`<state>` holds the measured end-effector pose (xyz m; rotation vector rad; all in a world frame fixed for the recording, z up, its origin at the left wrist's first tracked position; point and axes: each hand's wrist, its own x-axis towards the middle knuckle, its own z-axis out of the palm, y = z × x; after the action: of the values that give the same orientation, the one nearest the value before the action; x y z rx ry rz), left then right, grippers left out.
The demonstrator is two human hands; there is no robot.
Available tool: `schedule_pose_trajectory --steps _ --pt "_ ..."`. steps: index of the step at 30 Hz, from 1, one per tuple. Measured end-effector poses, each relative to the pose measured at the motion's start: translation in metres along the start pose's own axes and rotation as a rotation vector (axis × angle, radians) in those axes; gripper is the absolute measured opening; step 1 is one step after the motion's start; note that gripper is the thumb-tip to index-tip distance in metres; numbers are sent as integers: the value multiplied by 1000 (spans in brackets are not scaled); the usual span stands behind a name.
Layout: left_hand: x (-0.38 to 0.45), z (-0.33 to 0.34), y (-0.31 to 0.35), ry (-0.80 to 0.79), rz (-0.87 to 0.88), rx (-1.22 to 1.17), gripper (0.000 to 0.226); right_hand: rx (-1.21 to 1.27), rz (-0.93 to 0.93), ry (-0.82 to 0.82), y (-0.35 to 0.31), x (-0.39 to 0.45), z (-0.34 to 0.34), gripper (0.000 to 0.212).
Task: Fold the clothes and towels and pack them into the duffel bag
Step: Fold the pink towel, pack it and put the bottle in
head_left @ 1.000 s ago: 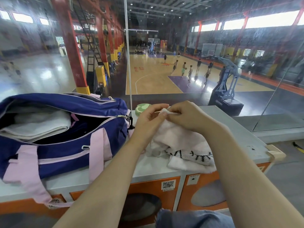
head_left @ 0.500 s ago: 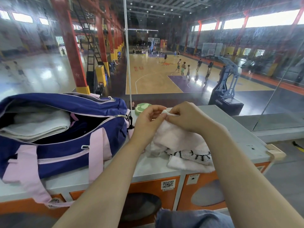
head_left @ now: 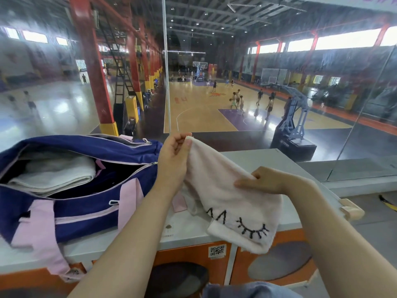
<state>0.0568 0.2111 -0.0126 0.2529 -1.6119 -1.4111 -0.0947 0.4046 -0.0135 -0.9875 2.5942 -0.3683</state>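
One pale pink towel (head_left: 223,190), embroidered with black closed eyelashes, is held stretched above the counter (head_left: 268,160); it is pinched by left hand (head_left: 174,155) and right hand (head_left: 264,181) grips.

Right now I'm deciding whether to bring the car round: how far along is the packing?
Partly done. A folded white towel already lies inside the open duffel bag. In hand: the left hand pinches one corner of a pink towel with stitched eyelashes and the right hand grips its edge, spreading it out, not yet folded. Left: folding it, packing it, zipping the bag. I see no other loose laundry.
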Motion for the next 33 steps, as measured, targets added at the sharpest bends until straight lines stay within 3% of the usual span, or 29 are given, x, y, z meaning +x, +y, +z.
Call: schedule_pose_trajectory --steps 6,10,14,21,24,25,27,29,31,33 --pt "-7 -12 8 54 3 69 16 -212 136 -56 15 -25 -21 91" --pt "0 -23 26 64 31 167 16 -359 98 30 6 -50 -57 84" --pt "12 -27 57 99 87 205 14 -400 30 221 -9 -72 -103 50" --pt "30 -24 126 226 247 196 20 -375 -114 837 -36 -116 -158 8" --pt "28 -21 141 227 258 199 21 -304 -70 833 -37 -130 -164 38" --pt "25 -21 144 233 271 197 20 -336 -70 819 -37 -133 -167 38" --pt "22 -20 151 252 296 194 20 -429 -73 804 -38 -141 -172 19" --pt "21 -19 158 279 308 177 21 -460 -75 847 -42 -150 -178 24" --pt "20 -17 167 326 341 156 17 -426 -125 946 -46 -160 -183 24" --pt "22 -15 171 367 385 141 9 -449 -180 1183 -46 -167 -187 19"
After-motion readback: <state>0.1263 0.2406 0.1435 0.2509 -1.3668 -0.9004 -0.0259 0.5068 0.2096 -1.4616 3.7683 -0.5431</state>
